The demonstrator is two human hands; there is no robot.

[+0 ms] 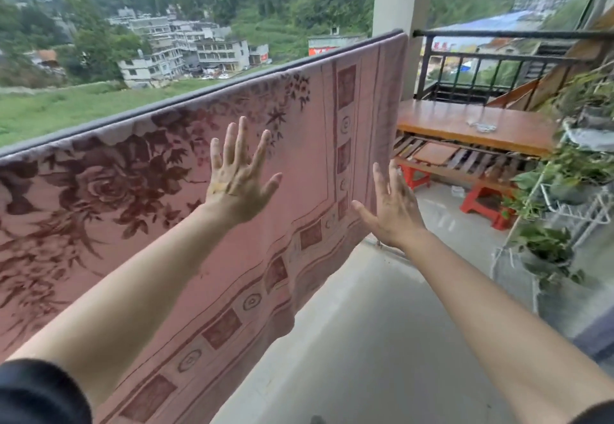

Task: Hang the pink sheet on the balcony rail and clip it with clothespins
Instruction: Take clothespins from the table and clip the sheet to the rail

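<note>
The pink sheet (299, 164), printed with dark red roses and a bordered edge, is draped over the dark balcony rail (186, 97) and hangs down towards the floor. My left hand (237, 174) is spread flat in front of the sheet's middle, fingers apart, holding nothing. My right hand (392, 206) is open beside the sheet's right border, near its hanging edge. I cannot tell whether either palm touches the cloth. No clothespins show on the rail.
A white pillar (395, 8) stands at the sheet's right end. Beyond it are a wooden bench (471, 122) on red stools (488, 202), carrying a small clear item, a railing section (498, 58) and a white plant rack (564, 204) with potted greenery. Bare concrete floor (382, 340) lies below.
</note>
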